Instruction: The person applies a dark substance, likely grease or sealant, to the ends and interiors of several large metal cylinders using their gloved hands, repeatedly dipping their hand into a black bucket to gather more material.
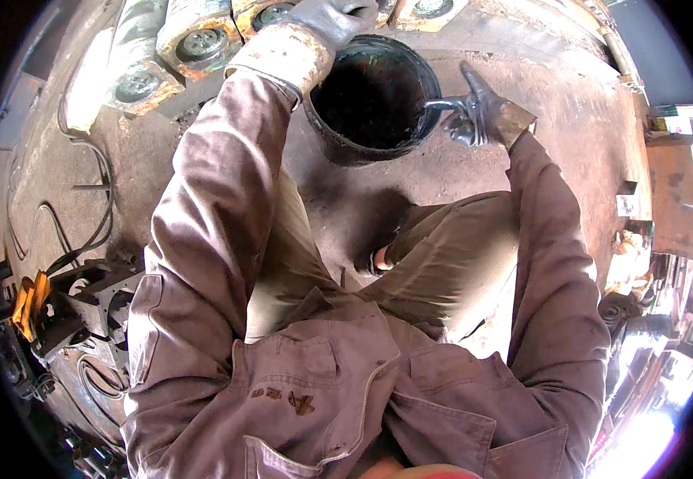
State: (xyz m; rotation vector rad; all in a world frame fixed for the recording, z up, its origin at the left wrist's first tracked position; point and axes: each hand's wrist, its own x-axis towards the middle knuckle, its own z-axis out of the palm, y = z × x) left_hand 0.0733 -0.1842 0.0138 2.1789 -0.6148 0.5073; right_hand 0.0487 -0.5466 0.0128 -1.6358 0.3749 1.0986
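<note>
Stained brown floor (578, 160) is spreading beneath a black bucket (427, 76), which is standing ahead of the bent legs (458, 247); the gloved right hand (478, 116) is splaying its fingers, one reaching the bucket's right rim; the gloved left hand (334, 20), well apart, is curling near the upper-left rim, its grip unclear; rusty round-ended blocks (203, 48) are lying beyond.

The work area contains one gloved left hand (332, 21), one gloved right hand (480, 114), one black bucket (366, 152), two brown sleeves (223, 184), four visible blocks (203, 45) with round end faces, and two trouser legs (450, 247).
</note>
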